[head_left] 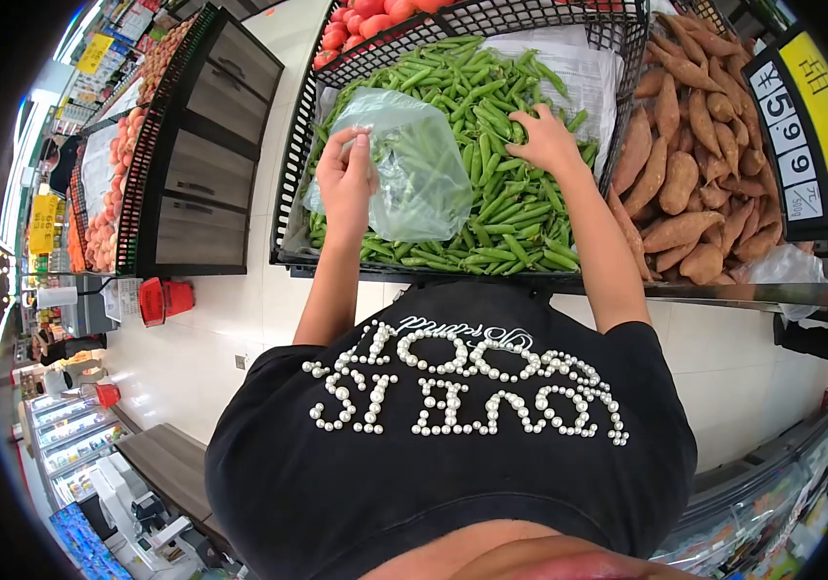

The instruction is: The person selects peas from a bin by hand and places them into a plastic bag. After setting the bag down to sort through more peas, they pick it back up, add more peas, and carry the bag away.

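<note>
Green pea pods (pixel 501 208) lie heaped on paper in a black mesh crate (pixel 291 174). My left hand (pixel 347 174) is at the left side of the crate, its thumb and fingers closed on the edge of a thin translucent plastic bag (pixel 419 179). Some green pods show through the bag, which rests over the heap. At the right side of the heap, my right hand (pixel 541 138) reaches down with its fingers apart, touching the pods. No pod is visibly gripped in it.
Sweet potatoes (pixel 680 184) fill the bin at the right, beside a yellow price sign (pixel 825 116). Tomatoes (pixel 365 19) lie behind the crate. A dark cabinet (pixel 206 174) and a red basket (pixel 166 301) stand at the left. People are partly visible at both edges.
</note>
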`<state>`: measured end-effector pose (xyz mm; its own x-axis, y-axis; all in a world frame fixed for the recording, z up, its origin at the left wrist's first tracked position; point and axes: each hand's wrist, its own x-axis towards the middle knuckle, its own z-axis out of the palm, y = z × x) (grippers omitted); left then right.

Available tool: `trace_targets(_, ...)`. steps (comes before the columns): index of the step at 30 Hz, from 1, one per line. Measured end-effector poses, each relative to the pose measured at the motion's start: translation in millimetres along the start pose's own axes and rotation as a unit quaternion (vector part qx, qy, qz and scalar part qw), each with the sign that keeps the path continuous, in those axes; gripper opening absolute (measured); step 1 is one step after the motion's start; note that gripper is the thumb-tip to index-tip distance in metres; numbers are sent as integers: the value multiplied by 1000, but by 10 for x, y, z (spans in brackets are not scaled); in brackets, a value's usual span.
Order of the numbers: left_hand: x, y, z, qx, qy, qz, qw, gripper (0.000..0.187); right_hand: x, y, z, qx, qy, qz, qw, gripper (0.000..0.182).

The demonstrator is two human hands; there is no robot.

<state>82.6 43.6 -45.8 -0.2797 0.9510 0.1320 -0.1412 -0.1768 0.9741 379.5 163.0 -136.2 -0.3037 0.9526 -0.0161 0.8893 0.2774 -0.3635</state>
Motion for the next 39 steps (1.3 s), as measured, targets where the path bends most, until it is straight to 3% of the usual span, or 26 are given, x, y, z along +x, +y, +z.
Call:
trace_targets(5,-78,64,-46,27,-34,-4,999,13,-28,202,2,66,74,-79,992,49)
trace_targets(12,-99,87,-75,39,-38,-3,999,14,18,369,-303,155,250,-118,948,35)
trace_targets(15,-90,88,-36,52,-38,-7,998,14,8,181,-695,338,268,-90,898,37)
trace_targets(17,-78,89,-25,65,-42,-10,997,14,-21,4,-828,509,219,-73,829,38)
trace_targets(20,-63,66,-20,48,-46,-23,998,14,-134,-301,-873,741,91,-62,662,38)
trace_targets(23,-58,5,-11,52,-52,-35,997,14,-346,-602,-695,811,-70,-81,575,41)
trace_targets(25,-94,-10,24,69,-54,-38,995,14,-525,-762,-504,817,-158,-75,550,42)
trace_targets(29,-132,-22,48,93,-55,-39,993,15,-706,-998,45,841,-330,-59,424,45)
trace_targets(30,-147,-14,66,93,-55,-37,994,14,-686,-1026,207,837,-356,-50,413,41)
trace_targets(34,-187,0,87,115,-61,-22,991,15,-337,-1303,528,880,-365,99,286,35)
trace_targets(37,-149,22,100,119,-33,-7,992,17,193,-1671,697,872,-359,159,294,37)
trace_targets(39,-115,85,90,82,-25,-16,996,16,588,-1954,1109,856,-346,78,376,40)
